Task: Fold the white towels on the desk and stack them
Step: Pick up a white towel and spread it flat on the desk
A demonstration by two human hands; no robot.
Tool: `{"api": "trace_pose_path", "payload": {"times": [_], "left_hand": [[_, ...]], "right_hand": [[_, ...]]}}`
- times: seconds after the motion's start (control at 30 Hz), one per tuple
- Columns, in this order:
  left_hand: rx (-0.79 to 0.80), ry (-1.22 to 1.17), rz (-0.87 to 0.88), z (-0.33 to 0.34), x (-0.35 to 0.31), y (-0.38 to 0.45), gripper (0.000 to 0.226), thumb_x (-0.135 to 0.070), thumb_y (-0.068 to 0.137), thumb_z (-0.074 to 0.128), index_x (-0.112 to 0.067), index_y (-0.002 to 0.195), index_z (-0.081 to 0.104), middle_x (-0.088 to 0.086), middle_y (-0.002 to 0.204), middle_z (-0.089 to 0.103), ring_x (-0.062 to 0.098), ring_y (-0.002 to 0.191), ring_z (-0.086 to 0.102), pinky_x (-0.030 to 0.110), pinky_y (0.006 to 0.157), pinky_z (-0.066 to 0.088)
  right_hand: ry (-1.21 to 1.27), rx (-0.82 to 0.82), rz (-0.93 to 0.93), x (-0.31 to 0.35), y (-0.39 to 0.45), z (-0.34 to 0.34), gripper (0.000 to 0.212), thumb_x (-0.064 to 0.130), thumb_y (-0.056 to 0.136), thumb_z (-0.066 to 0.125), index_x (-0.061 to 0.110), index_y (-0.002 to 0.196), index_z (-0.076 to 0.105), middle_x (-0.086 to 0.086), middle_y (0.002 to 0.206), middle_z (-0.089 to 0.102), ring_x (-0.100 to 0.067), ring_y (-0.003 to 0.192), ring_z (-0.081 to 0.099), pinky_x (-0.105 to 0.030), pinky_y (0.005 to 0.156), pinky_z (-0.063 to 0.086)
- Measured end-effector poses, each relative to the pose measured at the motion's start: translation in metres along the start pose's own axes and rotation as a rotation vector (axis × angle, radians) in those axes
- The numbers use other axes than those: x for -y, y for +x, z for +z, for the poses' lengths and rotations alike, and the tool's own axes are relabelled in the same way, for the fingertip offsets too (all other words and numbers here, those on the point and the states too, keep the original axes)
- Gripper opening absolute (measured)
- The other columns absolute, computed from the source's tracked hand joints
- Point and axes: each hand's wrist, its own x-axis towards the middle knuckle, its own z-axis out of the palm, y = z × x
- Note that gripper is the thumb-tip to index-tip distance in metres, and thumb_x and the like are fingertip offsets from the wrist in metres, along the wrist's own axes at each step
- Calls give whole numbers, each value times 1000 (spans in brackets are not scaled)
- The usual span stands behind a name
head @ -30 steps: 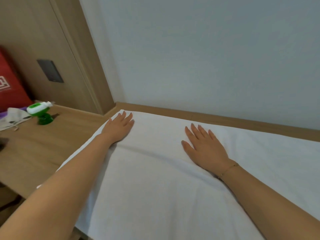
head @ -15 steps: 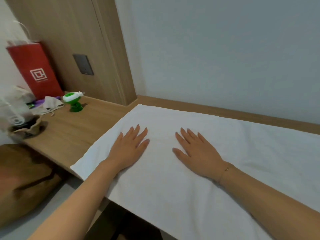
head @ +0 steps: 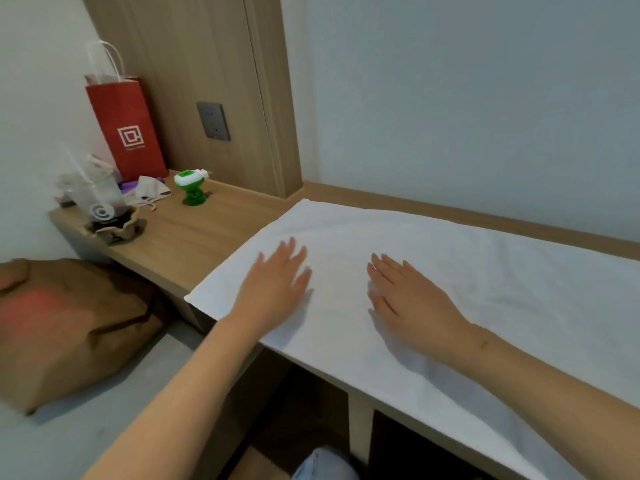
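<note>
— Pressing down on what, exactly?

— Both palms lay flat on a white towel [head: 467,271] spread across a light wooden desk [head: 194,237] that ran along a pale wall [head: 450,98]. The left hand [head: 277,289] rested near the towel's left edge, fingers straight and slightly spread, their tips blurred. The right hand [head: 412,299] lay just to its right, well apart from it, fingers straight and closer together. Neither held anything.

— And the room around it?

— The towel covered the desk's right and middle stretch from the near edge almost to the far one. At the bare far left end stood a red paper bag [head: 128,129] with white handles, against a wood panel [head: 194,81] bearing a grey wall socket [head: 213,121]. Just beside the bag sat a small green and white gadget [head: 192,188], a crumpled beige cloth [head: 150,192] and a clear plastic cup [head: 100,199] standing in a rumpled brown paper wrap. A brown paper bag [head: 69,323] slumped on a grey surface [head: 86,427] at near left, lower than the desk.

— What couldn't be made out?

— The towel's right end ran out of frame, so its full length went unseen. Whether it was one layer or several could not be told. Under the desk the space was dark, and a patch of blue denim [head: 322,465] showed at the bottom edge, cut off.
</note>
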Motion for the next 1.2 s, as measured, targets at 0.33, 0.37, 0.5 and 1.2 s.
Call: {"api": "trace_pose_path", "payload": {"times": [0.33,0.37,0.5,1.2], "left_hand": [[134,-108,195,51,-133,-26,52,-46,105,12,-37,156,6,-10,164,-6,9,150,-11,39,120,-10],[140,-76,174,54,-131,-27,52,-47,104,10,-39,155,2,-11,163,-9,9,149,-14,39,120,-11],[147,-47,151,55,-118,-26,53,-51,102,7,-43,154,-2,-13,162,-12,9,149,-14,39,120,-10],[203,-82,415,77,-301,-66,59,-57,100,10,-40,155,-1,-10,163,-13,11,149,-16,45,121,-9]], "right_hand": [[44,156,335,-43,-120,-5,67,59,97,8,27,154,-9,11,159,-19,-8,146,-19,-29,121,-7],[42,144,334,-49,-130,-4,67,62,96,6,32,153,-11,14,158,-21,-7,145,-22,-30,120,-9],[14,102,390,-79,-188,-8,68,71,88,-1,43,146,-20,23,152,-29,2,138,-32,-21,112,-19],[-30,69,784,-140,-330,-29,78,72,81,-8,32,145,-27,10,154,-32,-11,143,-24,-27,111,-15]]}}
